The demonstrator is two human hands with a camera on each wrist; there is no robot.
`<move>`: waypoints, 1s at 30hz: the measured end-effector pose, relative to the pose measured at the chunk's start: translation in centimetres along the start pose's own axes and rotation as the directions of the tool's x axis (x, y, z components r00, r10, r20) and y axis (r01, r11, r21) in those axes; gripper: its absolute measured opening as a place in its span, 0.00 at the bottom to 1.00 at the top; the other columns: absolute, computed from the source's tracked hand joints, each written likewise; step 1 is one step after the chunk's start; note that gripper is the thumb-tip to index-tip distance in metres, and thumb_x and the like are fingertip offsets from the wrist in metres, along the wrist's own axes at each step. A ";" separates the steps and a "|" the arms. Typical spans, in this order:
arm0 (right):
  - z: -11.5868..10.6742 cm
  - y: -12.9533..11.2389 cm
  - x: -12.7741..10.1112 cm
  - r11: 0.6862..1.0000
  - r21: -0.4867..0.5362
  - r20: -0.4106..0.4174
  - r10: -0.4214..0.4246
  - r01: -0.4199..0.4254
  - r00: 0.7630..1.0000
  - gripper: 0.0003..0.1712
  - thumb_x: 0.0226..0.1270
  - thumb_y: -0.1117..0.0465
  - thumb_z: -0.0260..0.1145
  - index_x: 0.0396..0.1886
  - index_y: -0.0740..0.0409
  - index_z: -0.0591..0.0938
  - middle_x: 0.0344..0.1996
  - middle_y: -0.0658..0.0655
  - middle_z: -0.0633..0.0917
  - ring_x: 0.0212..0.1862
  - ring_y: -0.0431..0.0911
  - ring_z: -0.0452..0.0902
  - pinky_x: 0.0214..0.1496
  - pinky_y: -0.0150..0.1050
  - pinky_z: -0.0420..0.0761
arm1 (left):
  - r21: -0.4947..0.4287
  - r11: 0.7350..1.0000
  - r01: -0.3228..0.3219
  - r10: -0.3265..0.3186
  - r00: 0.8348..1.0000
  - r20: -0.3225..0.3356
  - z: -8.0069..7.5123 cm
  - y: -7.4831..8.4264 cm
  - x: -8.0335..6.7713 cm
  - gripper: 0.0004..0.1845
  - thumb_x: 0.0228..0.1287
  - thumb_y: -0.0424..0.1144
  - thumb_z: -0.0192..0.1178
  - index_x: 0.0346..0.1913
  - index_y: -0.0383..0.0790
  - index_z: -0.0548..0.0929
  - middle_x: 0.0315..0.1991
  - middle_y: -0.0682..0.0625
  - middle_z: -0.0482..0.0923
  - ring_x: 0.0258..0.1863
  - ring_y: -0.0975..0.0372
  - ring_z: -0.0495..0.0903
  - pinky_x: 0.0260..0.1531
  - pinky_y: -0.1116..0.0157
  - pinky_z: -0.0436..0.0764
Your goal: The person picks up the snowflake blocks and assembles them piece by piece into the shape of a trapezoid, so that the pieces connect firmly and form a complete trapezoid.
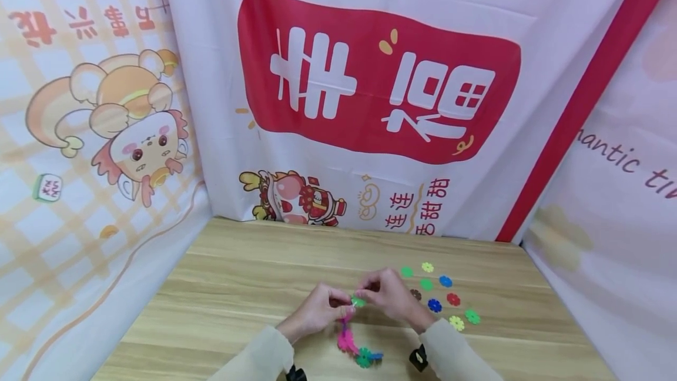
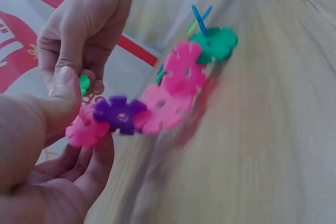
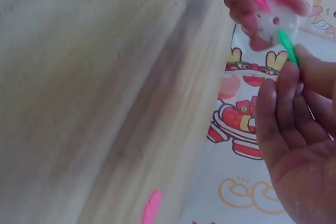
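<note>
A chain of interlocked plastic flower discs hangs from my left hand (image 1: pixel 319 310): a purple disc (image 2: pixel 121 115), pink discs (image 2: pixel 164 109) and a dark green disc (image 2: pixel 216 44), with a blue one (image 1: pixel 376 356) at the far end. Left thumb and fingers pinch its upper end, by a pink disc (image 2: pixel 87 127) and a white disc (image 3: pixel 275 23). Facing it, my right hand (image 1: pixel 390 297) pinches a bright green disc (image 3: pixel 287 46) edge-on between thumb and forefinger. The green disc's edge meets the white one; how deep it sits I cannot tell.
Loose flower discs lie right of my right hand on the wooden table (image 1: pixel 254 269), among them a blue disc (image 1: pixel 435 305), red disc (image 1: pixel 453 299), yellow disc (image 1: pixel 456 323) and green disc (image 1: pixel 472 316). Printed cloth (image 1: pixel 211 134) hangs behind and at both sides.
</note>
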State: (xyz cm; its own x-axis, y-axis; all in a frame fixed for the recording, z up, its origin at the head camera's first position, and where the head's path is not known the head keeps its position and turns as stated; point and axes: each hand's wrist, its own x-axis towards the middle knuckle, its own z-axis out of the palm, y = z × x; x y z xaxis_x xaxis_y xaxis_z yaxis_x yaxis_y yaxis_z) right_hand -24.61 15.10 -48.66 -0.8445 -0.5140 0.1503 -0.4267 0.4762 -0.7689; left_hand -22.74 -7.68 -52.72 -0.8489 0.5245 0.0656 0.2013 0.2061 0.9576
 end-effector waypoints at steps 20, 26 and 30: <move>-5.6 0.8 0.5 0.986 -0.167 0.122 -0.001 0.021 0.993 0.09 0.72 0.62 0.73 0.49 0.53 0.91 0.44 0.57 0.93 0.43 0.41 0.88 0.45 0.31 0.88 | -0.043 0.997 0.058 -0.060 0.997 -0.043 -0.8 0.3 1.1 0.10 0.73 0.45 0.68 0.47 0.41 0.89 0.40 0.51 0.87 0.37 0.62 0.83 0.39 0.70 0.83; -7.5 2.7 0.5 0.942 -0.329 0.087 0.095 -0.062 0.992 0.11 0.69 0.68 0.74 0.50 0.61 0.89 0.44 0.59 0.91 0.45 0.47 0.87 0.49 0.41 0.89 | -0.048 0.996 0.071 -0.073 0.996 -0.041 -0.9 0.5 1.0 0.11 0.74 0.44 0.67 0.47 0.39 0.88 0.40 0.50 0.86 0.37 0.63 0.81 0.38 0.70 0.82; -7.3 4.7 0.1 0.925 -0.374 0.081 0.107 -0.069 0.991 0.13 0.67 0.68 0.76 0.50 0.65 0.88 0.44 0.60 0.91 0.45 0.50 0.87 0.51 0.47 0.89 | -0.053 0.995 0.088 -0.090 0.995 -0.032 -0.9 0.5 0.8 0.11 0.74 0.44 0.67 0.46 0.39 0.87 0.39 0.50 0.85 0.36 0.63 0.81 0.37 0.70 0.82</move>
State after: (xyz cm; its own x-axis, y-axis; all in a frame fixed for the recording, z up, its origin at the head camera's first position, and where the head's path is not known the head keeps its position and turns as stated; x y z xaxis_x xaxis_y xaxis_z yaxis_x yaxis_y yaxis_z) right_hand -29.05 22.49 -47.74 -0.8564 -0.5160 0.0164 -0.4571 0.7430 -0.4889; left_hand -23.78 -7.84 -51.98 -0.8789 0.4769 -0.0115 0.0997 0.2073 0.9732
